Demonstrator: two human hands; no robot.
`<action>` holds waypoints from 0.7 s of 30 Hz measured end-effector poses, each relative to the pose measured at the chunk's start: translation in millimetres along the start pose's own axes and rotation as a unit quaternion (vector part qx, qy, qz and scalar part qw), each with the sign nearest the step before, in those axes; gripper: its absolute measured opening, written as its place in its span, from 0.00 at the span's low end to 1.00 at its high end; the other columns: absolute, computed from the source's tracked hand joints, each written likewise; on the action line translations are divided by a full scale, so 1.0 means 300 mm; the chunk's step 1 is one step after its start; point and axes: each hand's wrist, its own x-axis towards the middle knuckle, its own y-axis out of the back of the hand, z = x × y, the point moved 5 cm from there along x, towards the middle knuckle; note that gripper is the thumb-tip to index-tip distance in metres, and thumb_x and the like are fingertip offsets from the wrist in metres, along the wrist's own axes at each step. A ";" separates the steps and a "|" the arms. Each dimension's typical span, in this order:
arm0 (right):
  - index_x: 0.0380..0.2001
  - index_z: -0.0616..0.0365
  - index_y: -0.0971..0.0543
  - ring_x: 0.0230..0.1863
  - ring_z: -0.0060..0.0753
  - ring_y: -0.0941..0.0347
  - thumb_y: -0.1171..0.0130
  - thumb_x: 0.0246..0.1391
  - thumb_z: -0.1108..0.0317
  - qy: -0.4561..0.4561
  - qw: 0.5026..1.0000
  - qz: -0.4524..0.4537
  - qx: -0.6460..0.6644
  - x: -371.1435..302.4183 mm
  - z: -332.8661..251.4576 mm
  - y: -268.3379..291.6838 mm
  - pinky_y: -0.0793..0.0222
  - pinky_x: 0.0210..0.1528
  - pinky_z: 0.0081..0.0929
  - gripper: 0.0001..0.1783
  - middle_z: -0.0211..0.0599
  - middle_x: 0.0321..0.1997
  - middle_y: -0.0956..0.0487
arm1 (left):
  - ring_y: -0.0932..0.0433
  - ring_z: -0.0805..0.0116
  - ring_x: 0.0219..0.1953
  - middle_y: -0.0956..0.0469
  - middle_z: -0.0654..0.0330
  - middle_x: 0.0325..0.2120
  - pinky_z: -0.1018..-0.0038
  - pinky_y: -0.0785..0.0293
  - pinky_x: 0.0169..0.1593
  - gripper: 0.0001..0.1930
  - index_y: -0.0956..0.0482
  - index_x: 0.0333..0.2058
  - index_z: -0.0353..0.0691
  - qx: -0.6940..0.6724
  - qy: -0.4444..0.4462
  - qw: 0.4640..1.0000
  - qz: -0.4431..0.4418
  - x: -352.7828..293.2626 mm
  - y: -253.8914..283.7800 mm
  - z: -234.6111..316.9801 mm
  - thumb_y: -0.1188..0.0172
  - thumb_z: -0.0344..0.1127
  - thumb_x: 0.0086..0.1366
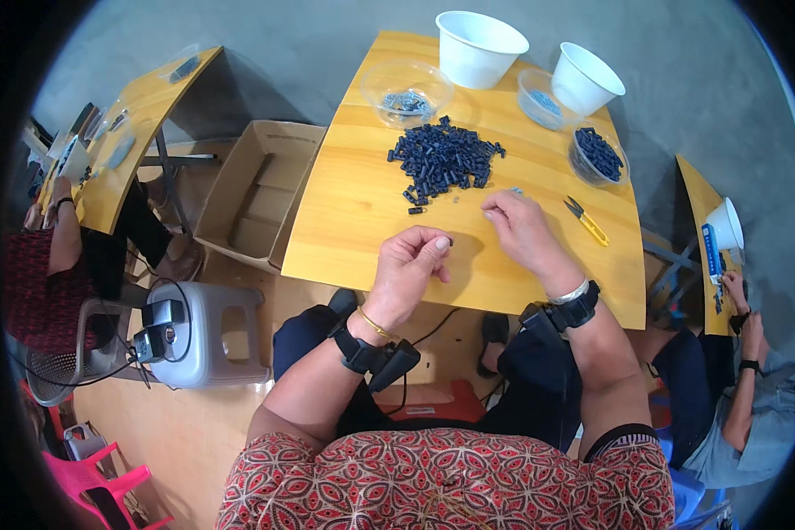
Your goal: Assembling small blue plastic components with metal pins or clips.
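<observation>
My left hand (411, 265) is curled over the near part of the wooden table (344, 203), pinching a small dark plastic piece between thumb and fingers. Over to the right, my right hand (521, 225) rests fingers-down on the table, fingertips closed near a tiny pale part; what it holds is too small to tell. A heap of small dark blue plastic pieces (443, 159) lies just beyond both hands. Each wrist wears a black strapped device.
Two white bowls (479, 46) (585, 78), a clear dish of metal bits (406, 93), another clear dish (539, 99), and a tub of dark pieces (597, 155) stand at the back. Yellow snips (586, 221) lie at right. Cardboard box (258, 190), grey stool (205, 331), other seated people at both sides.
</observation>
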 end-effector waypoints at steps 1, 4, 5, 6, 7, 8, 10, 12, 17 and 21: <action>0.28 0.62 0.29 0.31 0.49 0.29 0.48 0.45 0.77 0.002 1.000 0.000 0.001 0.018 -0.012 -0.008 0.33 0.33 0.37 0.04 0.45 0.28 0.27 | 0.32 0.79 0.22 0.30 0.64 0.21 0.80 0.29 0.28 0.07 0.25 0.34 0.32 0.001 -0.001 1.000 0.001 -0.003 0.000 0.004 0.47 0.30 0.62; 0.28 0.61 0.29 0.32 0.50 0.29 0.49 0.46 0.76 0.017 1.000 -0.001 0.006 0.067 -0.029 -0.029 0.34 0.33 0.38 0.03 0.45 0.28 0.27 | 0.33 0.79 0.22 0.30 0.65 0.20 0.81 0.30 0.28 0.07 0.25 0.34 0.32 0.023 0.006 1.000 0.005 -0.013 -0.004 0.018 0.47 0.30 0.62; 0.28 0.61 0.29 0.32 0.50 0.29 0.49 0.46 0.76 0.029 1.000 -0.008 -0.006 0.080 -0.029 -0.038 0.34 0.33 0.38 0.03 0.45 0.28 0.27 | 0.33 0.78 0.22 0.30 0.66 0.20 0.81 0.30 0.28 0.07 0.25 0.35 0.32 0.014 0.005 1.000 -0.001 -0.015 -0.005 0.018 0.47 0.30 0.61; 0.28 0.60 0.29 0.33 0.50 0.30 0.49 0.46 0.76 0.041 0.999 -0.016 -0.016 0.090 -0.030 -0.050 0.34 0.33 0.38 0.04 0.45 0.28 0.27 | 0.33 0.78 0.22 0.31 0.66 0.20 0.82 0.31 0.28 0.07 0.25 0.35 0.32 0.004 0.004 1.000 -0.004 -0.017 -0.004 0.018 0.46 0.30 0.61; 0.28 0.60 0.29 0.33 0.50 0.30 0.49 0.46 0.76 0.043 0.999 -0.019 -0.015 0.101 -0.031 -0.057 0.34 0.33 0.38 0.04 0.45 0.28 0.27 | 0.33 0.78 0.22 0.31 0.66 0.20 0.82 0.31 0.28 0.07 0.25 0.35 0.32 0.004 0.003 1.000 -0.001 -0.017 -0.002 0.018 0.46 0.30 0.61; 0.28 0.60 0.29 0.33 0.50 0.30 0.49 0.46 0.76 0.051 0.998 -0.024 -0.016 0.110 -0.035 -0.064 0.34 0.33 0.39 0.04 0.45 0.28 0.27 | 0.32 0.78 0.22 0.30 0.66 0.20 0.81 0.31 0.29 0.07 0.25 0.35 0.32 0.003 -0.003 1.000 0.008 -0.016 0.002 0.020 0.46 0.30 0.61; 0.29 0.59 0.29 0.33 0.50 0.30 0.49 0.46 0.76 0.059 0.998 -0.033 -0.017 0.121 -0.040 -0.081 0.34 0.33 0.39 0.04 0.45 0.28 0.27 | 0.32 0.78 0.21 0.30 0.66 0.21 0.81 0.30 0.29 0.07 0.25 0.35 0.33 0.003 -0.009 1.000 0.021 -0.016 0.005 0.020 0.46 0.30 0.61; 0.29 0.59 0.29 0.33 0.50 0.30 0.48 0.46 0.75 0.055 0.998 -0.040 -0.003 0.128 -0.042 -0.103 0.34 0.33 0.39 0.04 0.44 0.27 0.27 | 0.31 0.78 0.22 0.28 0.65 0.22 0.81 0.30 0.29 0.07 0.25 0.36 0.33 -0.001 -0.026 0.999 0.032 -0.017 0.008 0.025 0.47 0.29 0.61; 0.29 0.57 0.28 0.32 0.50 0.30 0.48 0.46 0.75 0.078 0.996 -0.052 0.003 0.139 -0.063 -0.138 0.34 0.33 0.39 0.04 0.43 0.27 0.28 | 0.30 0.78 0.23 0.27 0.65 0.23 0.81 0.30 0.30 0.07 0.25 0.36 0.32 -0.020 -0.022 1.000 0.010 -0.020 0.006 0.012 0.47 0.29 0.61; 0.29 0.57 0.28 0.32 0.49 0.30 0.48 0.46 0.74 0.081 0.994 -0.065 -0.014 0.147 -0.068 -0.138 0.34 0.33 0.39 0.04 0.42 0.27 0.28 | 0.30 0.78 0.23 0.28 0.65 0.22 0.82 0.30 0.30 0.07 0.24 0.36 0.33 -0.011 -0.024 1.000 -0.005 -0.024 0.002 0.012 0.46 0.30 0.61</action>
